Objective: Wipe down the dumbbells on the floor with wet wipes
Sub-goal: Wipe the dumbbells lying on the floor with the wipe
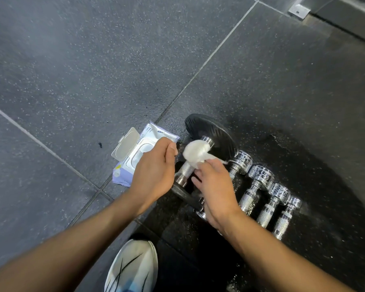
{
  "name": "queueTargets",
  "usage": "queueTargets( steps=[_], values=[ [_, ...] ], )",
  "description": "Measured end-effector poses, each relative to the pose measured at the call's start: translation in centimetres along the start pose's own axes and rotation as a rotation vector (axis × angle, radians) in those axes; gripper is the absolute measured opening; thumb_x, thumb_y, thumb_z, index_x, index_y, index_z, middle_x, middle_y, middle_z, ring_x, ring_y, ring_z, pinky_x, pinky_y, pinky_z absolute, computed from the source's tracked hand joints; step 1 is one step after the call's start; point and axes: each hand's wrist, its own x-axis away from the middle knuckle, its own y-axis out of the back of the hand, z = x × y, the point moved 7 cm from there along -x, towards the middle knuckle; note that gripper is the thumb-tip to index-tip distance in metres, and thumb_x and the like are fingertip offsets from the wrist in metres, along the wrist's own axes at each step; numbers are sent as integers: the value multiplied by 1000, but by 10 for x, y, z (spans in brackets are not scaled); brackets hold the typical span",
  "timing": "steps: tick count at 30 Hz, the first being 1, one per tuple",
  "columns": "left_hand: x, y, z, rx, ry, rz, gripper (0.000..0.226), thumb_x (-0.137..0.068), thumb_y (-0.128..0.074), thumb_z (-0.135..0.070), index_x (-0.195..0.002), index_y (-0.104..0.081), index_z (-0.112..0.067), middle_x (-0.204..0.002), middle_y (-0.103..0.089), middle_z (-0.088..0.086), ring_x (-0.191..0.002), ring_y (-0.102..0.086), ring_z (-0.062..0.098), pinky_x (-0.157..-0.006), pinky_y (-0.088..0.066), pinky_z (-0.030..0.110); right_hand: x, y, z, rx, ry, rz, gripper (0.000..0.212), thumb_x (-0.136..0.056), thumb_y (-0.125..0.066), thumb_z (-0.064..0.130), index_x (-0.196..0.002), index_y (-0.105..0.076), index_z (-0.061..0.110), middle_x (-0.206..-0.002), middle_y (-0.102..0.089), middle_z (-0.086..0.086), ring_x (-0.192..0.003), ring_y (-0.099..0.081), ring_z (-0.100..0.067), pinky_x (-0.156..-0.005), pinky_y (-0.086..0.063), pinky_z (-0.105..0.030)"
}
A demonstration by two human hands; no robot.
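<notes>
A dumbbell with black plates [213, 133] and a chrome handle lies on the dark rubber floor. My right hand [215, 190] holds a bunched white wet wipe [195, 153] above its handle, near the far plate. My left hand [154, 167] hovers beside it with fingers curled, partly covering the wipes pack [133, 152], whose lid [125, 144] stands flipped up. I cannot tell whether the left hand grips anything. To the right lie three small chrome dumbbells [259, 186] side by side.
My white shoe [133, 268] is at the bottom centre. A metal bracket [299, 10] and a dark base stand at the top right corner. Pale seams cross the speckled floor tiles [93, 70] to the left.
</notes>
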Motion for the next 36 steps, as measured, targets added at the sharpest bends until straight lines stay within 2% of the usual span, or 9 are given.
queueTargets(
  steps=[5,8,15,18,21,26,31,34,36],
  values=[
    [0,0,1,-9,-6,-1,27,-108,-38,-36,-84,-48,-28,-68,-55,-8,-73,-55,22,-72,-46,43,-24,6,0,-236,-130,2,29,-92,-46,-5,-107,-67,9,-93,-72,0,-94,-64,-18,-102,-50,-39],
    [0,0,1,-8,-2,12,28,-108,-37,-38,-85,-49,-26,-69,-56,-5,-74,-56,24,-73,-48,46,-42,1,2,-382,-232,85,44,-81,-47,-6,-122,-59,-8,-111,-64,-16,-101,-57,-29,-107,-47,-46],
    [-1,0,2,1,5,15,27,-108,-37,-38,-89,-52,-26,-69,-57,-5,-73,-56,21,-71,-48,44,-55,-15,6,-659,-271,193,53,-72,-48,1,-125,-51,-4,-140,-53,-34,-115,-56,-41,-110,-41,-50],
    [-1,-1,2,-11,11,27,28,-108,-38,-38,-84,-48,-30,-66,-55,-7,-69,-55,15,-67,-44,40,-47,-5,-1,-624,-270,156,49,-78,-49,1,-126,-55,-7,-127,-57,-28,-105,-61,-35,-111,-43,-47],
    [-1,-1,3,-21,33,35,29,-108,-37,-38,-81,-46,-32,-66,-55,-8,-69,-54,9,-64,-37,37,-43,13,-12,-582,-283,54,44,-92,-46,-1,-135,-53,-7,-132,-63,-26,-123,-62,-36,-114,-43,-48],
    [-1,-1,3,-32,36,35,26,-108,-37,-36,-85,-48,-31,-71,-57,-11,-74,-55,14,-68,-38,36,-22,36,-11,-530,-248,-117,41,-101,-42,-8,-141,-44,-1,-137,-54,-16,-127,-57,-36,-113,-45,-48],
    [-1,-2,3,-33,41,41,27,-108,-36,-38,-85,-48,-31,-71,-57,-12,-73,-54,6,-67,-35,35,-11,23,8,-456,-180,-108,43,-103,-42,-8,-142,-50,6,-111,-65,0,-130,-55,-24,-118,-39,-40],
    [-1,-2,3,-35,34,28,27,-108,-36,-39,-88,-50,-29,-73,-59,-9,-74,-56,12,-67,-38,36,-22,17,4,-485,-220,-87,44,-95,-40,-14,-135,-52,-1,-128,-64,-15,-130,-56,-28,-117,-40,-44],
    [0,-1,2,-38,24,24,28,-108,-35,-40,-89,-51,-28,-73,-60,-7,-75,-57,17,-68,-42,38,-34,15,2,-497,-258,-47,43,-84,-36,-19,-120,-58,-10,-126,-67,-22,-114,-67,-31,-112,-45,-49]
  ],
)
